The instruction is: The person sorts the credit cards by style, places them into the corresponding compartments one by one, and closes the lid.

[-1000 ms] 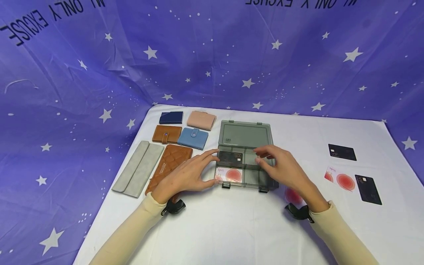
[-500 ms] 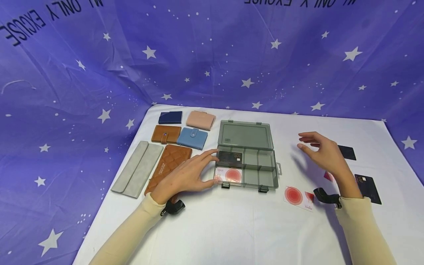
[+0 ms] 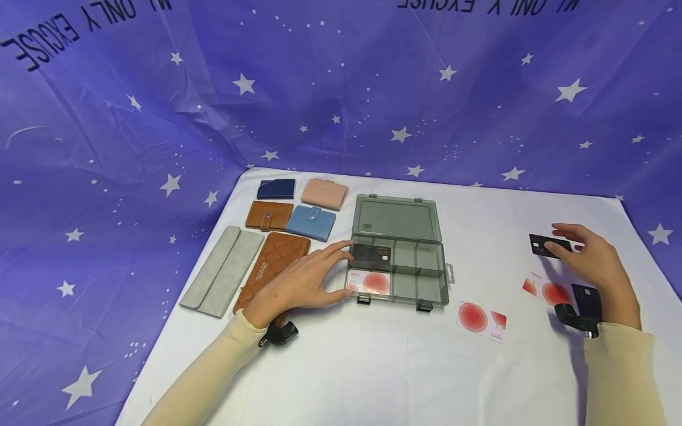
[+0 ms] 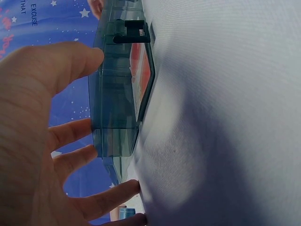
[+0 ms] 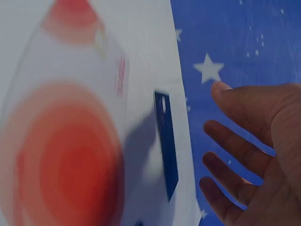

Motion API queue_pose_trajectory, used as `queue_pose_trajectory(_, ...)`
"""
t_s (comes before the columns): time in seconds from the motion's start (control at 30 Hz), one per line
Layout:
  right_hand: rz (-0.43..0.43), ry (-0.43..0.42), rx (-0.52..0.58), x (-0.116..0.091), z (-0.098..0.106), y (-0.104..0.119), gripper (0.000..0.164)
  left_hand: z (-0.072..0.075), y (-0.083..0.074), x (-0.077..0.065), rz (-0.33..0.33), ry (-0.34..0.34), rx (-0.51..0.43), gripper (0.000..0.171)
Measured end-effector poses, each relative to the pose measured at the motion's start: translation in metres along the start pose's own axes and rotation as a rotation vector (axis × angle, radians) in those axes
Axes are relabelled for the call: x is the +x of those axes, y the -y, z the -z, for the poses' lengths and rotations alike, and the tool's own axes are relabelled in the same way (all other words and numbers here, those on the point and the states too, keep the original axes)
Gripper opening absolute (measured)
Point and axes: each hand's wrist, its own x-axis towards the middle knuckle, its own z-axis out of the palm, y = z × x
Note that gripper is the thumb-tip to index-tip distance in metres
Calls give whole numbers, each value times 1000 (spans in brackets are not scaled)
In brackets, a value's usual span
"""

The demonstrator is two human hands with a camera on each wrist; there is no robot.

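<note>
My left hand point(image 3: 305, 283) lies at the left side of a grey-green see-through compartment box point(image 3: 405, 288), fingers spread. In the left wrist view its thumb and two fingertips touch the rim of the box point(image 4: 110, 101). A black VIP card point(image 3: 367, 254) sits in the box's back left compartment, a white card with red circles point(image 3: 367, 282) in the front left one. At the right, my right hand point(image 3: 604, 263) hovers by a black card point(image 3: 539, 246); in the right wrist view its fingers are apart and clear of that black card point(image 5: 166, 146).
A red-and-white card point(image 3: 482, 322) lies right of the box. Another red-and-white card point(image 3: 538, 286) and a black card point(image 3: 585, 299), partly hidden, lie under my right wrist. Left stand a grey wallet point(image 3: 221, 272), a brown quilted wallet point(image 3: 277, 260), and several small wallets point(image 3: 311, 222).
My right hand has moved from over the box's right side to the black card at the far right, uncovering the right compartments and nearest loose card. My left hand has stayed at the box.
</note>
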Motion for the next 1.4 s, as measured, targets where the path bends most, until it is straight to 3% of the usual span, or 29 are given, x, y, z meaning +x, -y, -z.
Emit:
queue_pose_trajectory(0.23, -112, 107, -49, 0, 6, -24, 76, 0, 1, 0, -5, 0, 1, 63)
queue_pose_trajectory(0.4, -94, 143, -105, 5, 5, -37, 81, 1, 1, 0, -3, 2, 9, 64)
queue_pose_trajectory(0.6, -48, 169, -130, 6, 7, -45, 75, 0, 1, 0, -7, 2, 13, 64)
queue_pose_trajectory(0.93, -26, 154, -161, 4, 5, -46, 64, -1, 2, 0, -8, -4, 9, 63)
queue_pose_trajectory(1.2, -44, 126, -199, 5, 4, -53, 67, -1, 1, 0, -1, -3, 5, 63)
queue_pose_trajectory(1.4, -95, 98, -131, 3, 2, -53, 76, 0, 0, 0, -9, -5, 9, 64)
